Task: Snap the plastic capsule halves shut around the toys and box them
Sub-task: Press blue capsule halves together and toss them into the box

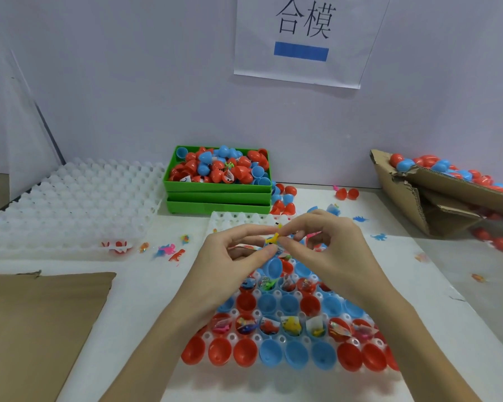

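Note:
Both hands hover above the white capsule tray (230,220), which holds several red and blue capsule halves (270,351), some with small toys inside. My left hand (233,250) and my right hand (325,242) meet fingertip to fingertip, pinching a small yellow toy (272,238) in its clear wrapper between them. A blue capsule half (273,266) hangs just under the fingertips, against my left hand; which fingers hold it I cannot tell. The green box (215,187) at the back is heaped with red and blue capsules.
A stack of empty white trays (70,198) lies at the left. A torn cardboard box (436,192) with capsules sits at the right, flat cardboard (41,314) at the front left. Loose toys (169,250) and capsules (346,194) are scattered on the white table.

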{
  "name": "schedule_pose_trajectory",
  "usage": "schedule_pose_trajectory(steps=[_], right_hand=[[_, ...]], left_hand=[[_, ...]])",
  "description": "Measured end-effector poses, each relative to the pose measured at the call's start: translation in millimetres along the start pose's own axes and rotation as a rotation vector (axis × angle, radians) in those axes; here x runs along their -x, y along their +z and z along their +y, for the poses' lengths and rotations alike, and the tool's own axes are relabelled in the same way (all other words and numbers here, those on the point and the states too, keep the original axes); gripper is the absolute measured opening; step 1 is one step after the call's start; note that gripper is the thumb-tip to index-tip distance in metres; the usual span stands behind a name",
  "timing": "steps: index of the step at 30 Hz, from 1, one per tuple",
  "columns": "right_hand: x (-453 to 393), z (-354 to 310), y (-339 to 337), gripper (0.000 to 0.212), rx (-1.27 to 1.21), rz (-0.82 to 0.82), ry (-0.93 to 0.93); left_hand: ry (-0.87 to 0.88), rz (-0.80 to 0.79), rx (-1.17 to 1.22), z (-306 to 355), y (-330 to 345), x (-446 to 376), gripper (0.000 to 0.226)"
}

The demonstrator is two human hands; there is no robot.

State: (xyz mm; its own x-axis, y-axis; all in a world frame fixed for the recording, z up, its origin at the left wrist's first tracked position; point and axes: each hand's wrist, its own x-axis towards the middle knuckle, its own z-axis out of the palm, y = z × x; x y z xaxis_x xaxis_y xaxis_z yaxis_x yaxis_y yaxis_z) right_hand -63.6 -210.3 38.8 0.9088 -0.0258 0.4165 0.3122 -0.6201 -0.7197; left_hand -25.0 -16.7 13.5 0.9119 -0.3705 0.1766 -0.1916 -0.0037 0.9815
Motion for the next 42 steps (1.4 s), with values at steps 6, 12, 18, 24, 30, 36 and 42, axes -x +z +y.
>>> schedule_pose_trajectory(steps=[6, 12, 18, 24, 30, 36, 42], right_hand=[[0, 0, 7, 0.018, 0.000, -0.012, 0.022], [6, -3, 26, 0.046, -0.047, -0.070, 0.091], [10, -5, 37, 0.024, -0.149, -0.021, 0.110], [11, -12, 34, 0.017, -0.409, 0.056, 0.114], [11, -15, 38, 0.024, -0.378, 0.065, 0.094], [12, -13, 39, 0.027, -0.224, 0.102, 0.075], [13, -13, 41, 0.033, -0.357, 0.166, 0.109]], left_hand=[[0.031, 0.092, 0.066, 0, 0, -1, 0.020], [0.020, 0.278, 0.085, -3, -3, -2, 0.015], [0.069, 0.308, 0.024, -2, 1, -1, 0.014], [0.253, 0.328, -0.166, 0, -3, -3, 0.018], [0.584, 0.288, -0.517, -5, -1, -3, 0.022], [0.640, 0.341, -0.605, -6, -3, -3, 0.026], [0.366, 0.308, -0.157, 1, -7, -2, 0.023]])
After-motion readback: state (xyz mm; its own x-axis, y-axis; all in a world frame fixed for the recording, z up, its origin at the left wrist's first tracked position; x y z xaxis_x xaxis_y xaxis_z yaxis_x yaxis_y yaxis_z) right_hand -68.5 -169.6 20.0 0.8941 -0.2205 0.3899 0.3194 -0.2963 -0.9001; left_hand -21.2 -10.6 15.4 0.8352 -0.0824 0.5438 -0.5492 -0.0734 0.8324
